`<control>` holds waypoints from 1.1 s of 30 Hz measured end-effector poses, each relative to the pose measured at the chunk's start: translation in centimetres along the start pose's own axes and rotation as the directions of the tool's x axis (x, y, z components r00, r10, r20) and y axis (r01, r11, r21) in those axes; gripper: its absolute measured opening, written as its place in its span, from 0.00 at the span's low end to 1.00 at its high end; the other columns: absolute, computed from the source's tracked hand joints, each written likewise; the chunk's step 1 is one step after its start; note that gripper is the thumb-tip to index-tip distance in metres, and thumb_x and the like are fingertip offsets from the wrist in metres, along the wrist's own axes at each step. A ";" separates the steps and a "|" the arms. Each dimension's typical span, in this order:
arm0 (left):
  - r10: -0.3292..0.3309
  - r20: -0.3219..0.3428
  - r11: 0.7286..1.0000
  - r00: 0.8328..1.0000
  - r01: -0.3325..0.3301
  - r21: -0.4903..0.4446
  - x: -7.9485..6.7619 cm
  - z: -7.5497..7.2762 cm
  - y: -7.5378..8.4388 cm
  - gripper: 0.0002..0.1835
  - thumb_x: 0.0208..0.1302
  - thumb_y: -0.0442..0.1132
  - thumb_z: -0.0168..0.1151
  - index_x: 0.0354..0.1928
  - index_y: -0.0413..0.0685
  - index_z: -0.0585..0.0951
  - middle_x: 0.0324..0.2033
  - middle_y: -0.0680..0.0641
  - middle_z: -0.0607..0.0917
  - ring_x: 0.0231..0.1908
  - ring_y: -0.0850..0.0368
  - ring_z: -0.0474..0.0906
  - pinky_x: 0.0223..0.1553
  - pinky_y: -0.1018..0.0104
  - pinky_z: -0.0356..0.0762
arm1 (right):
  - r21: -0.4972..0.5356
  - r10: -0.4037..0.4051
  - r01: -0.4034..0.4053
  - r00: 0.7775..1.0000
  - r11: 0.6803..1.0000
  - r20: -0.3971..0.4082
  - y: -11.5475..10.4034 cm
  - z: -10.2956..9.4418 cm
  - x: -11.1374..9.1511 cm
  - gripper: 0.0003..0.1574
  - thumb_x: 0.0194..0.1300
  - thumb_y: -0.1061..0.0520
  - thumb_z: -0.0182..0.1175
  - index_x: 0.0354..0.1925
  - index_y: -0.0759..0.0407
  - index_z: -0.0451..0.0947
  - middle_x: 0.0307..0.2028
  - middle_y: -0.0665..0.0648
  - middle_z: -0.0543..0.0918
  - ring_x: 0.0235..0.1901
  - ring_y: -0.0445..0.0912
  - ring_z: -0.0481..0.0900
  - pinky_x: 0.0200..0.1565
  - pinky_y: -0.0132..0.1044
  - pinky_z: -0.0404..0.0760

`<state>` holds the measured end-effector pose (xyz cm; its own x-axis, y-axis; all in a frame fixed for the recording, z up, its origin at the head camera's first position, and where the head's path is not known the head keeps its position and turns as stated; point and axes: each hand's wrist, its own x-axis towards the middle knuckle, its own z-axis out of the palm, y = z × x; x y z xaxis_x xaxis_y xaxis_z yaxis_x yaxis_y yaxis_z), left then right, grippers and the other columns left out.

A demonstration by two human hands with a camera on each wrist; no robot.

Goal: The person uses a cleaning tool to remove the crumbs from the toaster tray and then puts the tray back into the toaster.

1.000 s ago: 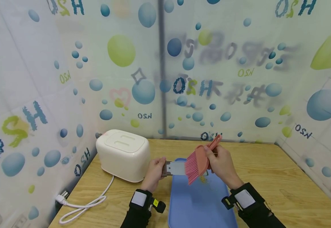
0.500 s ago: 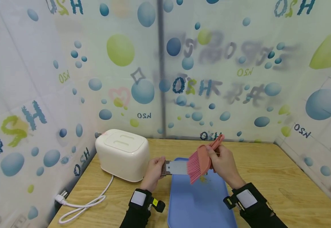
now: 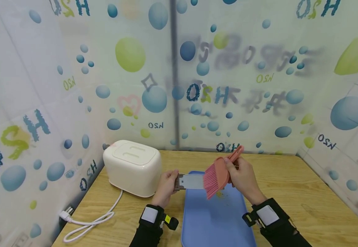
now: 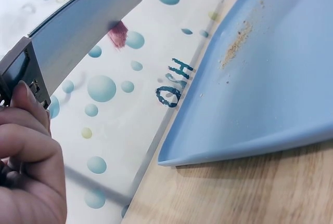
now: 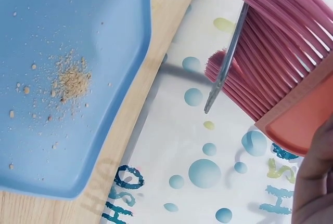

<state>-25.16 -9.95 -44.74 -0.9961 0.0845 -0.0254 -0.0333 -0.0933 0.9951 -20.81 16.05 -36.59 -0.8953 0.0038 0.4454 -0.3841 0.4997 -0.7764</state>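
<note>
My left hand (image 3: 165,187) grips the grey-brown end of a flat metal crumb tray (image 3: 193,181), thumb on its top edge. The crumb tray is held above the far end of a blue tray (image 3: 217,223). My right hand (image 3: 243,176) holds a pink hand brush (image 3: 220,173) by its handle, bristles slanting down to the left. In the right wrist view the bristles (image 5: 281,31) lie on both sides of the metal plate's edge (image 5: 229,60). Below, a small heap of tan crumbs (image 5: 73,81) lies on the blue tray, with finer bits scattered around it.
A white toaster (image 3: 132,168) stands at the left beside my left hand. Its white cord (image 3: 97,221) lies looped on the wooden table (image 3: 293,195), plug end to the left. Patterned curtains (image 3: 228,75) enclose the table at the back and sides.
The brush and my right hand have shifted slightly to the right along the crumb tray, showing more of its metal surface. My left hand and the crumb tray have stayed nearly still.
</note>
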 end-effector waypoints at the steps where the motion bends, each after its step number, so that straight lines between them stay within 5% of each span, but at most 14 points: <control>1: 0.002 -0.001 1.000 1.000 -0.002 0.002 0.0 0.0 0.0 0.21 0.81 0.48 0.48 0.43 0.36 0.82 0.26 0.51 0.82 0.24 0.62 0.79 0.27 0.70 0.76 | -0.002 -0.001 0.001 1.000 1.000 -0.001 0.0 0.0 0.0 0.18 0.79 0.56 0.53 0.51 0.73 0.75 0.20 0.58 0.77 0.11 0.46 0.71 0.15 0.37 0.73; 33: -0.003 0.005 1.000 1.000 0.003 -0.005 -0.1 -0.1 0.1 0.21 0.82 0.47 0.47 0.41 0.36 0.81 0.25 0.52 0.81 0.23 0.63 0.78 0.25 0.71 0.73 | -0.047 -0.003 0.001 1.000 0.999 -0.030 0.4 -1.1 0.1 0.19 0.79 0.56 0.52 0.50 0.74 0.75 0.28 0.64 0.81 0.18 0.46 0.76 0.19 0.37 0.76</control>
<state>-25.10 -10.08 -44.62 -0.9956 0.0898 -0.0281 -0.0369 -0.0984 0.9945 -20.79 17.24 -36.37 -0.8870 0.0287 0.4610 -0.3743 0.5401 -0.7538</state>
